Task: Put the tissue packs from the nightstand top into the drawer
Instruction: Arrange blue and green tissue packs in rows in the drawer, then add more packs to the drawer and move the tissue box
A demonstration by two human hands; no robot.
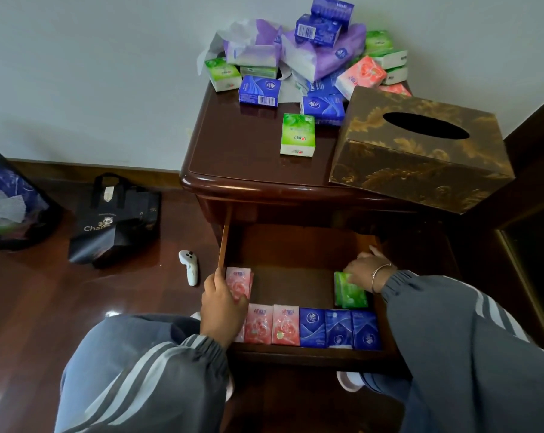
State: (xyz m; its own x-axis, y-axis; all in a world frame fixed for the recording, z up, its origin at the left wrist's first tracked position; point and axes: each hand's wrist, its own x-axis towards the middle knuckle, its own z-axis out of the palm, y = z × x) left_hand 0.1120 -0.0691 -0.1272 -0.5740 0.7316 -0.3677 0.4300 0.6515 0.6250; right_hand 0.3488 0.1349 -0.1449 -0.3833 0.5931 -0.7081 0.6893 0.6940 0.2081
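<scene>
Head view: in the open drawer (295, 245), the left hand (222, 304) grips a pink pack (239, 284) at the left wall, and the right hand (366, 271) holds a green pack (350, 293) at the right wall. Pink and blue packs line the drawer's front edge. More tissue packs (297, 134) crowd the worktop's (242, 145) back edge beside a gold tissue box (420, 151).

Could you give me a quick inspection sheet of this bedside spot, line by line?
Surface: nightstand top, dark glossy wood.
Job's things: tissue packs still piled on top; a row of pink and blue packs stands along the open drawer front.
Clutter: gold tissue box.
Hands: left hand holds a pink pack; right hand holds a green pack.
Cables: nothing seen.
Surroundings: black bag, white controller on floor.
</scene>
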